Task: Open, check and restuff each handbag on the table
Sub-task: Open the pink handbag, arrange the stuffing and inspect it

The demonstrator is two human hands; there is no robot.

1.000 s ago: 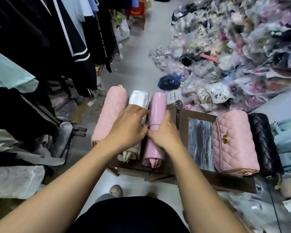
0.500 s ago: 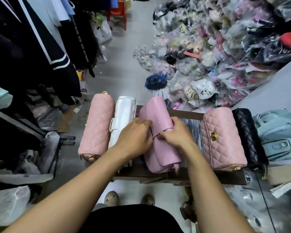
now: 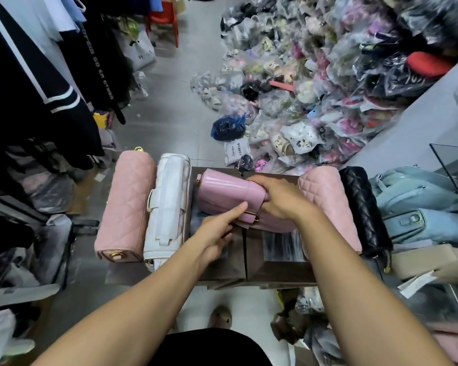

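Evidently the step in hand is the opening of the glossy pink handbag (image 3: pixel 228 192), which lies on its side across the bench (image 3: pixel 275 268), between the two grips. The right grip (image 3: pixel 280 200) is curled over the bag's right end and pins it down. The left grip (image 3: pixel 217 228) is closed at the flap's lower edge, thumb stretched toward the gold clasp (image 3: pixel 252 217), and appears to pinch the flap.

To do this well, the right grip should steady the body while the left lifts the flap at the clasp rather than by the soft leather, so nothing creases. The flap should go fully back, so the inside shows before any stuffing is touched.

As for contents, nothing shows: the flap is down and the bag's inside is hidden. Left of the left grip stands a white handbag (image 3: pixel 169 204), in what looks like protective wrapping, and beyond it a pale pink quilted handbag (image 3: pixel 124 207). Just right of the right grip lie a second quilted pink handbag (image 3: pixel 325 194) and a black quilted handbag (image 3: pixel 362 207). All are closed, their filling unseen. Their plump shapes suggest stuffing inside, though that is a guess.
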